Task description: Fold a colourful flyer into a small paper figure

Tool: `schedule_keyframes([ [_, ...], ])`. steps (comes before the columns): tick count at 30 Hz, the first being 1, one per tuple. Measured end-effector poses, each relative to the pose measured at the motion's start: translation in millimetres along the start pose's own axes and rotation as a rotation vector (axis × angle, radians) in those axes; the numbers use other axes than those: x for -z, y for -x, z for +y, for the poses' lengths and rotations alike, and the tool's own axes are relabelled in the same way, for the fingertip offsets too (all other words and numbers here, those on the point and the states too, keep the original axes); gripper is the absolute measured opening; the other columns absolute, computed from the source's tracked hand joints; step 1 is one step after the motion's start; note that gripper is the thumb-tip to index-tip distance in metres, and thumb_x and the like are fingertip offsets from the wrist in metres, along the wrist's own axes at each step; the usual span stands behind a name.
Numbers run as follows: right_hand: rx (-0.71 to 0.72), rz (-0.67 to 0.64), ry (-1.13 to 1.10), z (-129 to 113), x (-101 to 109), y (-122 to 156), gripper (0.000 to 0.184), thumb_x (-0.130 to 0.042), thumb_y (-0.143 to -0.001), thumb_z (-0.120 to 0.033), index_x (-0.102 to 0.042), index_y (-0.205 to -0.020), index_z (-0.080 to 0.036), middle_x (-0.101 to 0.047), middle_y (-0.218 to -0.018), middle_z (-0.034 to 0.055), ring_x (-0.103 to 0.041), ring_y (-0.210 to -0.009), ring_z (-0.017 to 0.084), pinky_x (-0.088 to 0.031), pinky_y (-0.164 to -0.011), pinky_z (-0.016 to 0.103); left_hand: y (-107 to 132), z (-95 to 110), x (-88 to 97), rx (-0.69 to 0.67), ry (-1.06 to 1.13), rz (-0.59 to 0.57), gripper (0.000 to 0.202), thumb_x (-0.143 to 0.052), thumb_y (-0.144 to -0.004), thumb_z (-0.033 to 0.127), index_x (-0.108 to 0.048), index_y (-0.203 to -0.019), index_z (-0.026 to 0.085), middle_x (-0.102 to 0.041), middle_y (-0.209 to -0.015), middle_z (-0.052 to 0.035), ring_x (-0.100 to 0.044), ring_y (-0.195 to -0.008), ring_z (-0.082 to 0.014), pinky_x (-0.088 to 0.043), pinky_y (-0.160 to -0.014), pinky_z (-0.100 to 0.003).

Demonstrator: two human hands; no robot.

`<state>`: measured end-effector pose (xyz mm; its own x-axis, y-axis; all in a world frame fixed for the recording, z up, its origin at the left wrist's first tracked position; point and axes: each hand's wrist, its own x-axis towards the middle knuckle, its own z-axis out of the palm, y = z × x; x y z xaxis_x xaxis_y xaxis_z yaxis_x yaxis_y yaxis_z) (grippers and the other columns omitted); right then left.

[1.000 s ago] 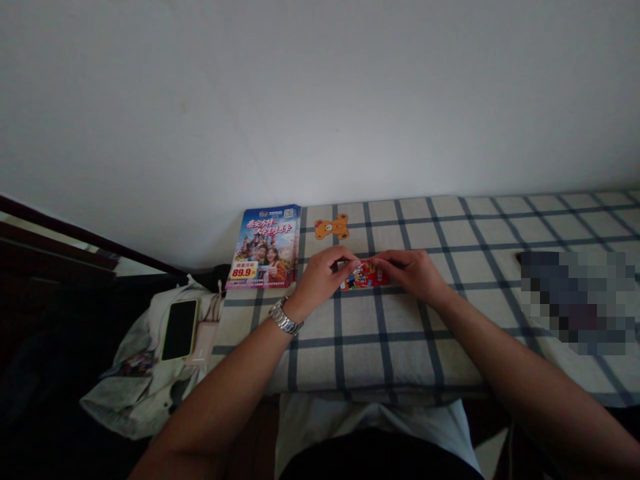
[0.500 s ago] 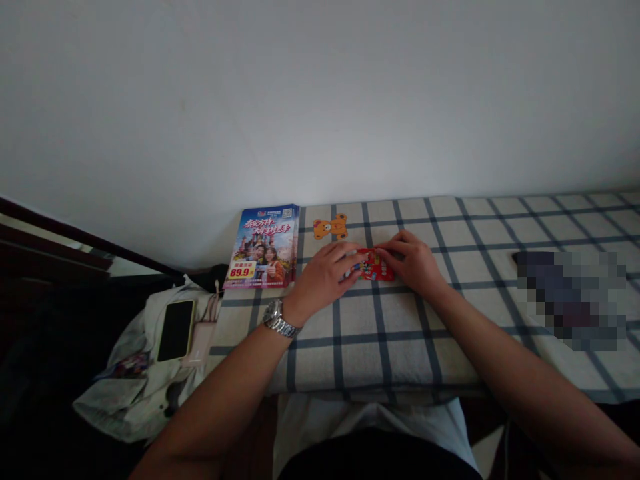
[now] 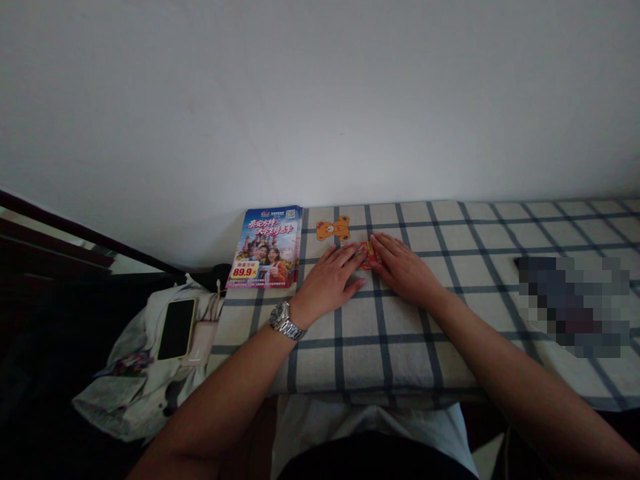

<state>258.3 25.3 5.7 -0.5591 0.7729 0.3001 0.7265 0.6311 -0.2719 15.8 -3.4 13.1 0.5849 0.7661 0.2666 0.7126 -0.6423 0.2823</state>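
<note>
A small red printed packet (image 3: 369, 257) lies on the checked cloth (image 3: 320, 340), mostly covered by my fingers. My left hand (image 3: 331, 277) rests over its left end, fingers stretched out and thumb apart. Over the right end lies my right hand (image 3: 403, 270), flat with its fingers extended. Both hands touch the packet without gripping it. Just beyond my left hand is an orange teddy bear figure (image 3: 333, 229), flat on the cloth. A silver wristwatch (image 3: 286, 321) is on my left wrist.
A stack of printed flyers (image 3: 265, 248) sits to the left, near the wall (image 3: 320, 100). Lower left, a phone (image 3: 177, 329) lies on a pale bag or garment (image 3: 120, 400). A dark pixelated object (image 3: 570, 307) lies at the right.
My fingers were pinching the packet's edges; now both hands lie flatter over it, and more of it is hidden. The view has shifted slightly.
</note>
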Motion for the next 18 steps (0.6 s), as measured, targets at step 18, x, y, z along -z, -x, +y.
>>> schedule_keyframes([
  [18, -0.084, -0.04, 0.113, -15.9, -2.3, 4.7, 0.066, -0.035, -0.112, -0.049, -0.037, -0.167, -0.012, -0.035, -0.173, 0.0158, -0.035, -0.161, 0.032, -0.028, -0.132, 0.053, 4.2, 5.6, -3.7, 0.064, -0.026, 0.011, 0.05, -0.047, -0.111, 0.043, -0.049, -0.158, 0.025, -0.045, -0.168, -0.0087, -0.036, -0.16, -0.0307, -0.026, -0.133, -0.056],
])
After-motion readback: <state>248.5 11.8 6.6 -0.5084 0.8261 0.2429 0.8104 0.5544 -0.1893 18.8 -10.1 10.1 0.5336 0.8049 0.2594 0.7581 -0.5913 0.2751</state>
